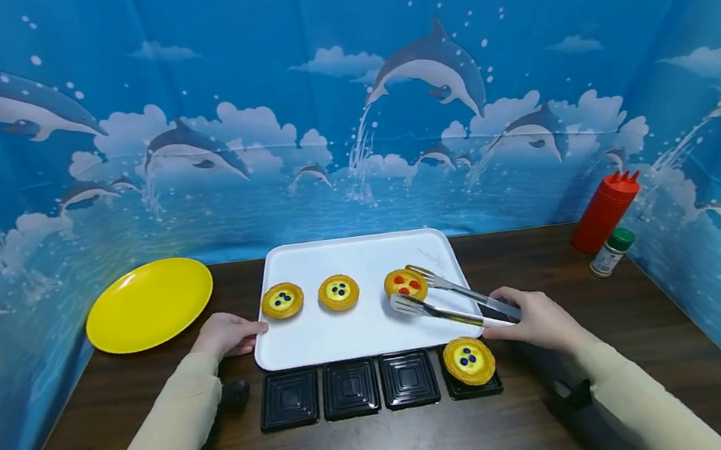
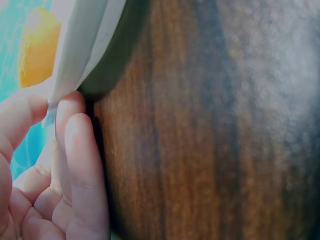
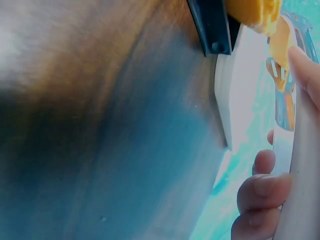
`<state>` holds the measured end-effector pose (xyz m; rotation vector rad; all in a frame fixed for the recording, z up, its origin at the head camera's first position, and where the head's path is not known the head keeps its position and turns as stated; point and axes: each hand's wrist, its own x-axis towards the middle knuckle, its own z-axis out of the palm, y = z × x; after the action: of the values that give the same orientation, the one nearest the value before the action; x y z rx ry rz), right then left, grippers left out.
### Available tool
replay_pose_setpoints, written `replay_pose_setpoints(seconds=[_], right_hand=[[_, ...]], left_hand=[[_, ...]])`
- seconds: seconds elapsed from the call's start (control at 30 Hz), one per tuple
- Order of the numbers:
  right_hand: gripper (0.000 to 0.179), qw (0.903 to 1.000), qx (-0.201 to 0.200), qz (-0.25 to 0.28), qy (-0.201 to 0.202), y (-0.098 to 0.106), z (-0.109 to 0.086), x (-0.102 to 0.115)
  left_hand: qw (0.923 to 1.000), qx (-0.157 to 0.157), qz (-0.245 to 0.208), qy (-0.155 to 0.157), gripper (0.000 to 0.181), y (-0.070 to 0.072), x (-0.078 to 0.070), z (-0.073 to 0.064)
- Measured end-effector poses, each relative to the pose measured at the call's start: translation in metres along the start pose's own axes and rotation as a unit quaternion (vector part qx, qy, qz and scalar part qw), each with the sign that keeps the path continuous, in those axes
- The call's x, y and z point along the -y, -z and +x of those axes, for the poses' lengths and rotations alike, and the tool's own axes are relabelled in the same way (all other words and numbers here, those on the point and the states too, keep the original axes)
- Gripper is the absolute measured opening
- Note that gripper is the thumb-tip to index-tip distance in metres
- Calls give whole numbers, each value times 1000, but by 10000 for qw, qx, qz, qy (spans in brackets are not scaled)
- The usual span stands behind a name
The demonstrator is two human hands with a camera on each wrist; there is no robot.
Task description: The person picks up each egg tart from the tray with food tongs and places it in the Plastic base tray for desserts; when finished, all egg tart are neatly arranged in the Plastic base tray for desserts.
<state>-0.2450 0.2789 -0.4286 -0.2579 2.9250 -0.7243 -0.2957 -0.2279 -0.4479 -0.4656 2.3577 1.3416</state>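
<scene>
My left hand (image 1: 227, 334) pinches the left rim of a white tray (image 1: 362, 332); in the left wrist view the thumb (image 2: 30, 107) lies over the rim and fingers sit beneath. On the tray lie two egg tarts (image 1: 283, 300) with dark blue dots and, further right, a tart with red pieces (image 1: 401, 288). Metal tongs (image 1: 445, 314) are gripped by my right hand (image 1: 540, 319) beyond the tray's right edge. Their two spread tips stand on the far and near sides of the red-topped tart; whether they touch it I cannot tell.
Several square black plastic trays (image 1: 352, 389) line the tray's front edge; the rightmost bears a blue-dotted tart (image 1: 469, 361). A yellow plate (image 1: 150, 304) lies at the back left. A red squeeze bottle (image 1: 604, 214) and green-lidded jar (image 1: 612, 253) stand at the back right, near the dolphin curtain (image 1: 316, 108).
</scene>
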Motion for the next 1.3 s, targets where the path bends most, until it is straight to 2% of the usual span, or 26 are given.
replay_pose_setpoints(seconds=[0.3, 0.93, 1.3], right_hand=[[69, 10000, -24, -31, 7, 5, -24, 1], [61, 9993, 245, 239, -162, -2, -75, 10], [61, 9987, 436, 237, 78, -7, -97, 13]], left_hand=[[10000, 13, -11, 51, 48, 1, 2, 5], [10000, 60, -22, 38, 48, 0, 1, 2], [10000, 29, -68, 1, 47, -2, 2, 2]])
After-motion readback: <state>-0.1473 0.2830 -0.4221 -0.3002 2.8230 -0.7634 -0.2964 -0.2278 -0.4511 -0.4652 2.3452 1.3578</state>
